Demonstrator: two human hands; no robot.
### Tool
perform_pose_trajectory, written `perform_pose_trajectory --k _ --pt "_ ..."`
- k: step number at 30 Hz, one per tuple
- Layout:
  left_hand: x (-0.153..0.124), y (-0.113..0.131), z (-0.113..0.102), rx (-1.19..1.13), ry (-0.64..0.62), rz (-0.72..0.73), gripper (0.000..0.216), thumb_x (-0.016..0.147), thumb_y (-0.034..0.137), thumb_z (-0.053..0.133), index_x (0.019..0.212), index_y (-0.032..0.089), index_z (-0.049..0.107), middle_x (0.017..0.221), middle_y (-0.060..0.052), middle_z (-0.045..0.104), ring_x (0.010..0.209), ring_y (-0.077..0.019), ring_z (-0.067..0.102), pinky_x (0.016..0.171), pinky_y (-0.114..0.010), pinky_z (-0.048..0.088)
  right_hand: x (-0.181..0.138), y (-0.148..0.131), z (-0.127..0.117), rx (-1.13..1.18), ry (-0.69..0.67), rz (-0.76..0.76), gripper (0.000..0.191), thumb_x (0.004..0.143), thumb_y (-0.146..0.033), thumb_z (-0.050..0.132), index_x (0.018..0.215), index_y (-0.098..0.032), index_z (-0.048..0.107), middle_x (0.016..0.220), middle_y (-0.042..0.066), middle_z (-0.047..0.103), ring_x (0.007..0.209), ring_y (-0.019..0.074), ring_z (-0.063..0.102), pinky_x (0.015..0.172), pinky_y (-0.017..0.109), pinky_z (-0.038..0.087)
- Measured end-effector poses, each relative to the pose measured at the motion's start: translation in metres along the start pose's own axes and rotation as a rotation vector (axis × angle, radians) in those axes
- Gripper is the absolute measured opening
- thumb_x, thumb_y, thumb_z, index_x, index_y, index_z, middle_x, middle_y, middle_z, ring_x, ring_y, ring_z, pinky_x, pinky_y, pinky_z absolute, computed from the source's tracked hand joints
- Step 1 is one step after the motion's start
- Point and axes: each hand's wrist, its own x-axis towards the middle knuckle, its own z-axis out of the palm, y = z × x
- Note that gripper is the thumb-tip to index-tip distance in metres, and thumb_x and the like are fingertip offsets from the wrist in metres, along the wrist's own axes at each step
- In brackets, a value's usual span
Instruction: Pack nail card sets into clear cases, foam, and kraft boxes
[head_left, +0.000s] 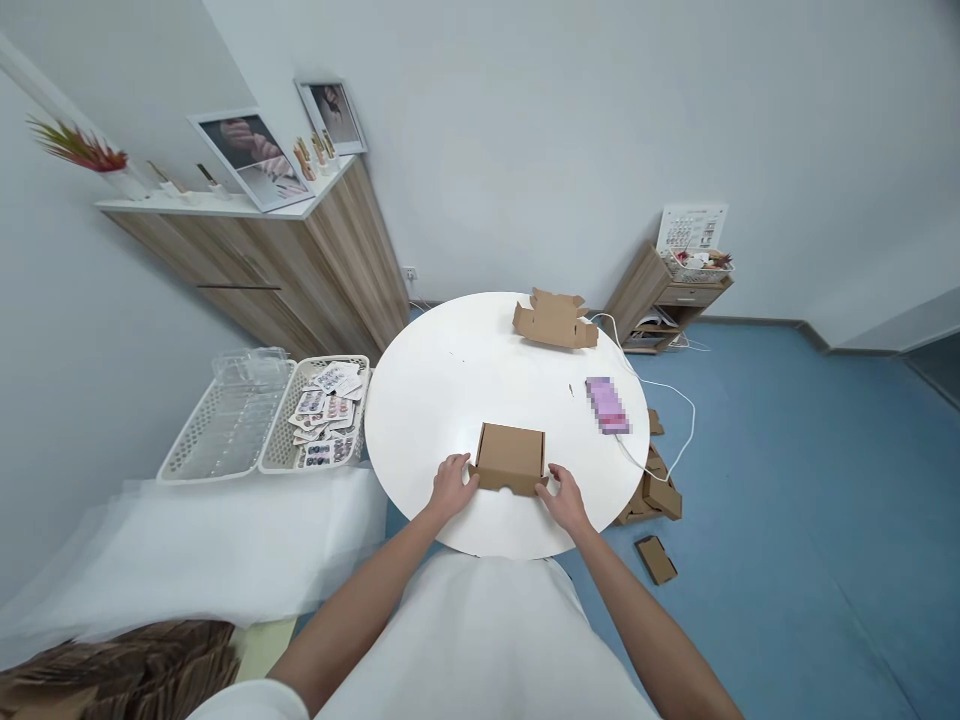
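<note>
A small brown cardboard box (pixel 511 452) rests near the front of the round white table (pixel 435 400), its front flap with a notch facing me. At its front left corner is my left hand (pixel 452 487), thumb and fingers pinching the flap's end. My right hand (pixel 562 497) grips the opposite front corner in the same way. The inside of the box is hidden. Farther back on the table lies a partly folded cardboard blank (pixel 556 320). A pixelated purple phone-like object (pixel 607 405) with a white cable lies to the right.
White baskets stand left of the table, one with cards of small items (pixel 326 415), the other with clear plastic cases (pixel 244 420). Cardboard boxes (pixel 656 558) lie on the blue floor at right. Behind are a wooden cabinet (pixel 330 270) and a small shelf (pixel 637 290).
</note>
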Motion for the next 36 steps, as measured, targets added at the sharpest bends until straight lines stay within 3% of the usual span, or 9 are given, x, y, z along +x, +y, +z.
perform_pose_trajectory --k 5,9,13,18,24,30,36 --pt "-0.005 -0.001 -0.002 -0.165 -0.104 0.204 0.053 0.068 0.014 0.048 0.12 0.02 0.041 0.113 -0.007 0.052 0.105 -0.0207 0.046 0.087 -0.033 0.036 -0.01 -0.005 0.009 0.007 -0.011 -0.068 0.054 0.063 -0.024 0.054 0.115 -0.019 0.044 0.109 0.008 0.052 0.099 0.0208 0.049 0.088 0.036 0.038" --pt "-0.009 0.006 -0.009 -0.252 -0.098 0.206 0.054 0.066 0.014 0.052 0.119 0.021 0.043 0.103 -0.006 0.055 0.096 -0.0193 0.05 0.081 -0.03 0.04 -0.016 -0.021 0.008 0.096 -0.053 -0.003 0.06 0.06 -0.025 0.057 0.118 -0.02 0.042 0.103 0.006 0.054 0.081 0.0161 0.054 0.074 0.031 0.044" --pt "-0.007 0.016 -0.031 -0.234 -0.081 0.177 0.045 0.068 0.029 0.056 0.112 0.022 0.05 0.093 -0.005 0.055 0.084 -0.0174 0.053 0.076 -0.028 0.041 -0.019 -0.044 -0.015 0.177 -0.15 0.035 0.051 0.064 -0.033 0.057 0.113 -0.02 0.049 0.093 0.004 0.056 0.07 0.013 0.051 0.065 0.026 0.042" --pt "0.012 0.033 -0.059 -0.128 -0.239 0.18 0.034 0.065 0.034 0.058 0.096 0.02 0.059 0.079 -0.002 0.054 0.072 -0.0158 0.053 0.063 -0.024 0.041 -0.005 -0.067 -0.048 0.182 -0.334 0.08 0.035 0.072 -0.047 0.047 0.086 -0.018 0.06 0.073 0.001 0.055 0.062 0.0113 0.047 0.061 0.025 0.038" --pt "0.038 0.039 -0.059 -0.021 -0.312 0.138 0.012 0.071 0.027 0.051 0.074 0.018 0.058 0.066 -0.001 0.054 0.061 -0.014 0.051 0.053 -0.023 0.037 0.025 -0.079 -0.054 0.159 -0.237 0.269 0.045 0.07 -0.059 0.043 0.057 -0.017 0.049 0.056 0.001 0.047 0.054 0.0108 0.043 0.055 0.024 0.036" --pt "0.043 0.034 -0.055 0.136 -0.19 0.144 0.014 0.072 0.022 0.048 0.082 0.017 0.056 0.087 -0.007 0.054 0.072 -0.0163 0.054 0.057 -0.023 0.038 0.032 -0.088 -0.045 0.168 -0.216 0.341 0.044 0.071 -0.059 0.044 0.056 -0.017 0.046 0.058 0.002 0.047 0.053 0.0114 0.047 0.052 0.024 0.038" --pt "0.04 0.034 -0.058 0.09 -0.217 0.194 0.017 0.078 0.03 0.042 0.078 0.018 0.054 0.075 -0.005 0.054 0.068 -0.0157 0.053 0.056 -0.024 0.036 0.027 -0.094 -0.041 0.218 -0.207 0.339 0.042 0.072 -0.056 0.044 0.058 -0.016 0.048 0.064 0.003 0.051 0.052 0.0097 0.045 0.05 0.023 0.038"
